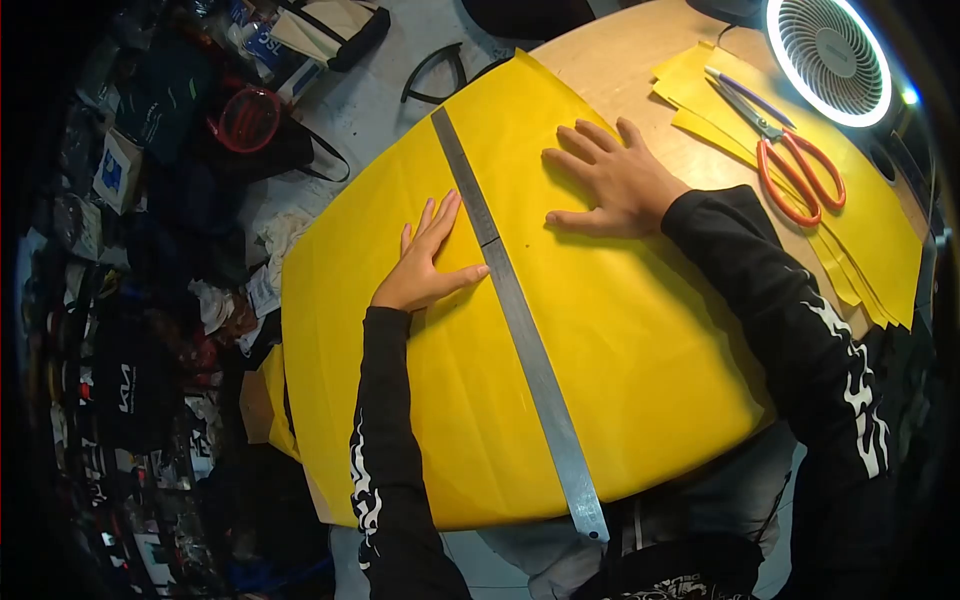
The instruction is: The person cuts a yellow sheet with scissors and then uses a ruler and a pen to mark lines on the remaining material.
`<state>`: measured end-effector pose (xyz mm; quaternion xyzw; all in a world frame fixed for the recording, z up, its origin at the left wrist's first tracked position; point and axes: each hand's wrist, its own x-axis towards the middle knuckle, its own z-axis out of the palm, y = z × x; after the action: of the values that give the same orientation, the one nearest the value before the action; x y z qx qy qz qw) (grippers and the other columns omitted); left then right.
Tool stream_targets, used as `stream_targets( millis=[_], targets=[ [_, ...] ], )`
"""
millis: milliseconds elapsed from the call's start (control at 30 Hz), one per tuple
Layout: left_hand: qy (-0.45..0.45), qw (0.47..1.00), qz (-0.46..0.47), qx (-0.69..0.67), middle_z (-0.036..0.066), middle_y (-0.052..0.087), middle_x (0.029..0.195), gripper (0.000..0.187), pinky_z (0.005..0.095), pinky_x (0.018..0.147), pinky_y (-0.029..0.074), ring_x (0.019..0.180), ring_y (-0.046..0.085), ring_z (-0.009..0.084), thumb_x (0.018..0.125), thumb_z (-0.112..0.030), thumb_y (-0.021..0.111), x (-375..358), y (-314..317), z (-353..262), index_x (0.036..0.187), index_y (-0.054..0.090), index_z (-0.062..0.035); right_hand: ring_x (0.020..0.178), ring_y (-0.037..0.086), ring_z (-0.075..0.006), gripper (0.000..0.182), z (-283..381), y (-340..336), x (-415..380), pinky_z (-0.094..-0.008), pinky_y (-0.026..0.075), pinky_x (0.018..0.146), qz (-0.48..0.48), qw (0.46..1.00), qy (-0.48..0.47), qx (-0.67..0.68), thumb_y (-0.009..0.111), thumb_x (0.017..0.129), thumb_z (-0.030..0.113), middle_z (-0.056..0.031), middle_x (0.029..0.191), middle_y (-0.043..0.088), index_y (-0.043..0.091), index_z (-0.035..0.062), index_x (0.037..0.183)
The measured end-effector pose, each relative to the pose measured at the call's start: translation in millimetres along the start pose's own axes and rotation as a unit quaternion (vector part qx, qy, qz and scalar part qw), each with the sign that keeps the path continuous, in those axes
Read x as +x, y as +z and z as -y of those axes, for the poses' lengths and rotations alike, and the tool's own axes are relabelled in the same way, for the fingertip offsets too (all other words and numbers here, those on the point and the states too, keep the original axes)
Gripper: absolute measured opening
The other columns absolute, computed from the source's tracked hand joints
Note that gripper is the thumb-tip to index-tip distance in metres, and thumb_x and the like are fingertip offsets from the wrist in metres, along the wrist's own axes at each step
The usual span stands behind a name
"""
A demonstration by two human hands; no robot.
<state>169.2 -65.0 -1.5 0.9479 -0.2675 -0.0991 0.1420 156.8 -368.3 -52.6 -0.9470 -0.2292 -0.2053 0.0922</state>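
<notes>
A large yellow sheet [620, 340] covers much of the table, its near edge hanging toward my lap. Across it lies a long metal ruler [530, 345], slanting from the far edge down to the near one, where its holed end sticks out past the sheet. My left hand [428, 262] rests on the sheet just left of the ruler, fingers extended, its thumb tip at the ruler's edge. To the right of the ruler, my right hand [615, 180] lies flat on the sheet with fingers spread. Neither hand holds anything.
Orange-handled scissors [800, 180] and a pen [750, 97] lie on cut yellow pieces [870, 235] at the right. A lit round fan [830, 55] stands at the table's [620, 60] far right. Bags and clutter, including a red-rimmed item [248, 120], fill the left side.
</notes>
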Motion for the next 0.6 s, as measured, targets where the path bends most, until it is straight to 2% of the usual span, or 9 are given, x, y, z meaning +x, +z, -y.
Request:
stream_targets(
  millis=[200,300,433,600],
  targets=[
    [0.058,0.997,0.020,-0.036,0.016,0.014,0.158,0.111,0.0593,0.113,-0.003,0.146,0.003,0.0386,0.062,-0.063,0.073,-11.8,-3.2,-17.4,0.152,0.021,-0.0252,0.135,0.034,-0.0335,0.085,-0.7,-1.6,0.6,-0.0623,0.019,0.106,-0.001,1.000,-0.001,0.005,0.036,0.082,0.076,-0.0191,0.141,0.042,0.047,0.0098,0.134],
    [0.047,0.998,0.027,0.019,0.015,0.013,0.159,0.109,0.0542,0.114,-0.005,0.148,0.002,0.0335,0.063,-0.065,0.072,-13.9,-0.7,-22.5,0.152,0.025,-0.0220,0.135,0.035,-0.0333,0.084,-1.8,0.4,-0.2,-0.0617,0.020,0.106,-0.006,1.000,-0.001,0.005,0.037,0.082,0.076,-0.0192,0.140,0.043,0.047,0.0098,0.133],
    [0.040,0.998,0.024,0.053,0.016,0.012,0.159,0.108,0.0558,0.114,-0.004,0.147,0.001,0.0344,0.063,-0.063,0.074,-13.0,4.2,-22.7,0.151,0.027,-0.0217,0.134,0.035,-0.0332,0.084,-2.2,3.5,-0.1,-0.0605,0.020,0.106,-0.028,1.000,-0.008,-0.007,0.037,0.082,0.075,-0.0192,0.139,0.044,0.047,0.0099,0.133],
    [0.047,0.998,0.015,0.049,0.016,0.013,0.159,0.106,0.0571,0.113,-0.003,0.147,0.002,0.0349,0.064,-0.062,0.073,-13.7,4.5,-26.6,0.151,0.028,-0.0213,0.135,0.035,-0.0329,0.085,-1.9,0.2,0.1,-0.0599,0.020,0.106,-0.007,1.000,-0.004,-0.001,0.037,0.081,0.076,-0.0190,0.140,0.043,0.047,0.0101,0.133]
  ],
)
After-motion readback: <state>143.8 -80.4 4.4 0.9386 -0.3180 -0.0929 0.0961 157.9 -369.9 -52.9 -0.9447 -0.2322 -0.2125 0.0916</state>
